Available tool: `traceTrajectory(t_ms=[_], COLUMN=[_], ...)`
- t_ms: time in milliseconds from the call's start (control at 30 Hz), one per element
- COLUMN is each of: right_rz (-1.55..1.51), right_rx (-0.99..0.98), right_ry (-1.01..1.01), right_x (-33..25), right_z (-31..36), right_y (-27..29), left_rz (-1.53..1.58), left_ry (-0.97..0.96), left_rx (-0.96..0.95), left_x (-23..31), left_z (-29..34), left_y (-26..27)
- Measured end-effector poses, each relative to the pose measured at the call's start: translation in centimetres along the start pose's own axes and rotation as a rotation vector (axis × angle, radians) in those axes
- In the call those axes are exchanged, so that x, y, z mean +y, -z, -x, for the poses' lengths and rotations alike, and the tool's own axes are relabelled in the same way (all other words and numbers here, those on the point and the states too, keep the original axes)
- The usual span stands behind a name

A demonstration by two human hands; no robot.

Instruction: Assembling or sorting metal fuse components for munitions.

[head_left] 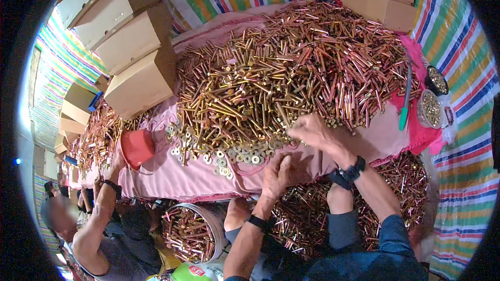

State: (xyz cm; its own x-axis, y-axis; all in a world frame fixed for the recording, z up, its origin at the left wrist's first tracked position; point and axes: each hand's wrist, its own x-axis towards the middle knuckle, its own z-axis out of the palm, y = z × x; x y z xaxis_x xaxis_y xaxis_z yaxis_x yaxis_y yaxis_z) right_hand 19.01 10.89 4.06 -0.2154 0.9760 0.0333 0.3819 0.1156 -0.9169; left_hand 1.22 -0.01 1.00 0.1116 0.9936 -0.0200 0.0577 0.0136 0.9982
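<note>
A large heap of long golden and coppery bolts (291,67) covers the pink cloth (177,177) before me. Loose flat washers (221,158) lie along the heap's near edge. My left hand (276,174) is closed over the cloth, just short of the washers, thumb against curled fingers; whatever it holds is hidden. Farther right, my right hand (314,132) reaches to the near edge of the heap, its fingers bent together at the bolts and small metal pieces. I cannot make out what is between those fingers.
Cardboard boxes (140,86) stand stacked at left, more boxes (377,0) at far right. A co-worker's hand is at a red bowl (138,149). A green-handled tool (404,117) and tubs of small parts (430,108) lie right. A bolt-filled bucket (211,224) stands below.
</note>
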Motion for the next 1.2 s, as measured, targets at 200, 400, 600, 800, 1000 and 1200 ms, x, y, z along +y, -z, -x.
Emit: traceTrajectory(t_ms=[200,400,600,800,1000,1200], right_rz=[0.290,0.132,-0.100,0.078,-0.476,-0.171], right_rx=[-0.420,-0.116,-0.100,0.034,-0.150,-0.194], right_ry=[0.102,-0.005,0.159,0.026,-0.251,-0.269], right_x=[-3.0,-1.5,4.1,0.8,-4.2,-6.4], right_z=[7.0,6.2,6.2,5.0,6.4,6.8], right_y=[-0.2,0.3,-1.4,-1.3,-0.2,0.5], left_rz=[0.248,0.204,0.290,0.181,-0.194,-0.200], left_ry=[0.016,0.060,0.075,-0.053,-0.309,-0.366], left_rx=[0.028,0.097,0.143,0.205,0.189,0.196], left_x=[-1.6,-0.6,0.8,-0.4,-1.7,-2.9], left_z=[-0.1,-0.2,-0.1,0.7,-0.1,0.0], left_y=[0.7,-0.2,-1.1,-0.4,-1.5,-1.8])
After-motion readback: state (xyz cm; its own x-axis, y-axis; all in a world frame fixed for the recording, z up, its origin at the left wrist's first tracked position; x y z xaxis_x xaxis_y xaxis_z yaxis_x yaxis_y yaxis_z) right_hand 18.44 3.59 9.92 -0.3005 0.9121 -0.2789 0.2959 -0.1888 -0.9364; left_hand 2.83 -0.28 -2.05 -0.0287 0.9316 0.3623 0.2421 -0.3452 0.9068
